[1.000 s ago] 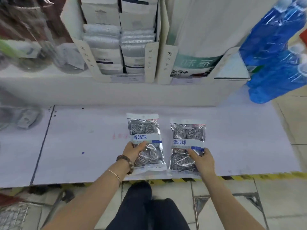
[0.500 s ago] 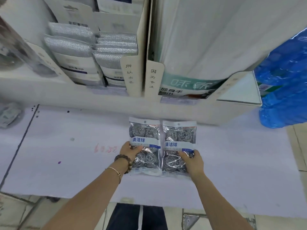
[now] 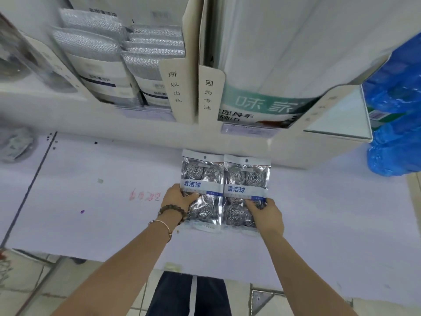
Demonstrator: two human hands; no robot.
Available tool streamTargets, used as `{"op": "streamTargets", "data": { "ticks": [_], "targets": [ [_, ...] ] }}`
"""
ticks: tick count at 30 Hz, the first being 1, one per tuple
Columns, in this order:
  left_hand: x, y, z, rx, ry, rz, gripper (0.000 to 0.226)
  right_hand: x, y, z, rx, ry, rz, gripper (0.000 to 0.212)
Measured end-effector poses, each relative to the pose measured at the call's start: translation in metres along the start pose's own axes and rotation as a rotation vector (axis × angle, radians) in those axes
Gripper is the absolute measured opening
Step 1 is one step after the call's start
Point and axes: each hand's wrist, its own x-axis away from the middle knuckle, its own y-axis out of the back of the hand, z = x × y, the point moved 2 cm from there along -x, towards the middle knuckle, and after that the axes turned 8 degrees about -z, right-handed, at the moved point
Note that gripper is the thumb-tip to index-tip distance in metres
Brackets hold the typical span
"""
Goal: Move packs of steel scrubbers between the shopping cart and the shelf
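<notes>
Hands gripping two scrubber packs on the shelf (image 3: 91,201).
Nearest, the left hand (image 3: 176,199) grips the lower left edge of the left pack (image 3: 201,190), thumb on its face. The right hand (image 3: 266,213) pinches the lower right part of the right pack (image 3: 246,192). Both packs seem to lie flat, inner edges touching and long axes running front edge to back. Their tops are close to the back edge, below the display cartons (image 3: 180,87). Each pack stretches straight away from its own hand, and neither hand is nearer.
</notes>
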Motion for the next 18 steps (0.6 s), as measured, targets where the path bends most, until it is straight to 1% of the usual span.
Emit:
{"op": "streamTargets", "data": {
  "ticks": [2,4,6,9,13,18],
  "targets": [
    [0.004,0.011,0.002,-0.011,0.009,-0.031,0.061,0.003,0.007,-0.002,0.05,0.027,-0.019,0.065],
    [0.011,0.023,0.005,0.045,0.042,-0.061,0.065,0.008,0.016,-0.002,0.15,0.087,-0.03,0.068],
    [0.024,0.038,0.011,0.139,0.064,-0.073,0.057,0.019,0.022,0.001,0.213,0.161,-0.027,0.061],
    [0.05,0.061,0.023,0.275,0.073,-0.083,0.044,0.042,0.028,0.01,0.212,0.304,0.007,0.054],
    [0.083,0.09,0.044,0.339,0.049,-0.126,0.034,0.078,0.024,0.036,0.208,0.504,0.08,0.058],
    [0.125,0.123,0.073,0.404,0.033,-0.199,0.031,0.125,0.005,0.088,0.17,0.748,0.22,0.059]
  ]
}}
